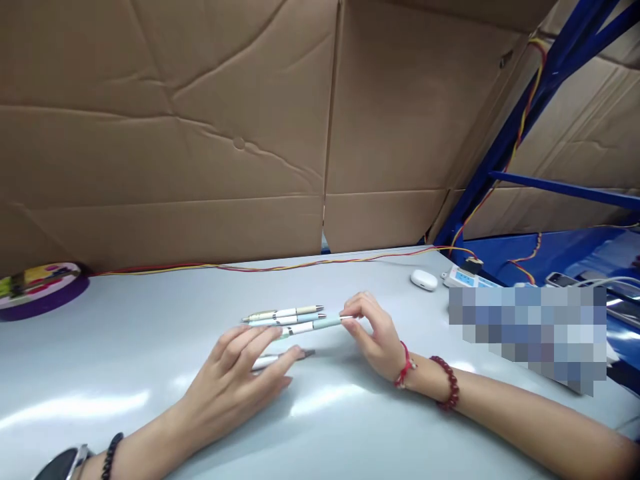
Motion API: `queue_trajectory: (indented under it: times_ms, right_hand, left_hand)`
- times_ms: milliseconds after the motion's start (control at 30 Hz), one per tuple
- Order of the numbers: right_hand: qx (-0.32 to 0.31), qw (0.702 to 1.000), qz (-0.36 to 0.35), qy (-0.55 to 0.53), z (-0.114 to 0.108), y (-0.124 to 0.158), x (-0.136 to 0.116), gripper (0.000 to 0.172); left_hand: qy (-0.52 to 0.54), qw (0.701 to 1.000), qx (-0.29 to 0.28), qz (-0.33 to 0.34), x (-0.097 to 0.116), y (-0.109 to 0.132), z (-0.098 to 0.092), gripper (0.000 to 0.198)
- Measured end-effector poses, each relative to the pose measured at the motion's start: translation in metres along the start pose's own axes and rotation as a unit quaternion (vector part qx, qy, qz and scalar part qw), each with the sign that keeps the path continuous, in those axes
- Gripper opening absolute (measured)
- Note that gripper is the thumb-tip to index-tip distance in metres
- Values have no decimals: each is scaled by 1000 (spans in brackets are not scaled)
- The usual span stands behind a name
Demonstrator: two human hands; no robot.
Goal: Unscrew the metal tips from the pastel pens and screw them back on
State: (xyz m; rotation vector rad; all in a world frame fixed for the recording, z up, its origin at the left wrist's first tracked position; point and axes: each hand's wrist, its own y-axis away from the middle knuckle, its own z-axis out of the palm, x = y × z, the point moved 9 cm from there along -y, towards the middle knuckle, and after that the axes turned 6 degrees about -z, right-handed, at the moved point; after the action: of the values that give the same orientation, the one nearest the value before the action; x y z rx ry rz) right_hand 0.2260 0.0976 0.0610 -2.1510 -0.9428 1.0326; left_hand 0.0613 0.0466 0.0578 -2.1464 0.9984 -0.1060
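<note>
1. Head view, the only angle here: big creased cardboard panels (pixel 165 160) make up the back wall, with a blue metal frame (pixel 505 143) at the right. Everything's on a shiny pale tabletop (pixel 140 360).
2. Red-and-yellow wires (pixel 260 269) run along the back edge over to a power strip (pixel 467 277). There's a white earbud case (pixel 423 280) just left of that, and a round purple box (pixel 43 293) way over on the left. Part of the right side is pixelated, so no clue what's under there.
3. Right hand (pixel 375 328) has the tip end of a light-blue ballpoint pen (pixel 313 326) pinched between thumb and fingers. That pen's mid-table, slanting slightly up to the right.
4. Left hand (pixel 243 373) is loosely spread, fingertips at the pen's other end, thumb well apart from them. Can't tell if it's actually gripping anything.
5. Just behind: a yellowish pen (pixel 285 313) and a second blue pen (pixel 287 320), side by side. A grey-tipped white pen (pixel 265 361) is partly hidden under the left hand.
</note>
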Motion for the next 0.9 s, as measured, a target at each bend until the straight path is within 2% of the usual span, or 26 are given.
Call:
queue_trajectory:
  times_ms: [67, 133, 233, 300, 367, 467, 567, 633, 700, 800, 900]
  right_hand:
    - [25, 999, 13, -24, -5, 3, -11, 26]
    - [15, 998, 23, -61, -2, 8, -21, 30]
    - [-62, 993, 5, -102, 13, 14, -35, 41]
    - [-116, 990, -44, -72, 21, 16, -42, 47]
    - [-141, 984, -101, -30, 23, 16, -45, 49]
    - [-141, 970, -200, 1, 21, 14, -49, 45]
    - [-142, 957, -252, 10, 22, 13, -48, 35]
    - [-150, 966, -211, 7, 25, 12, -38, 46]
    - [-175, 975, -136, -4, 32, 14, -26, 55]
    - [-213, 974, -70, -16, 40, 18, -19, 55]
    - [-205, 975, -48, -66, 38, 15, -21, 48]
  left_hand:
    - [-12, 999, 34, 9, 5, -1, -11, 31]
    - [-4, 999, 31, 15, 11, -3, -16, 32]
    - [36, 999, -22, 20, 19, -4, -15, 18]
    - [85, 993, -77, -17, 19, -4, -10, 13]
    - [136, 980, -130, -70, 17, -3, -5, 16]
    - [231, 933, -231, -151, 14, 1, 9, 19]
    - [341, 857, -320, -218, 13, 8, 25, 27]
    - [378, 834, -324, -239, 10, 9, 31, 31]
    - [395, 830, -303, -251, 7, 9, 35, 31]
    - [414, 816, -306, -263, 5, 14, 42, 34]
    - [445, 778, -337, -288, 4, 21, 50, 41]
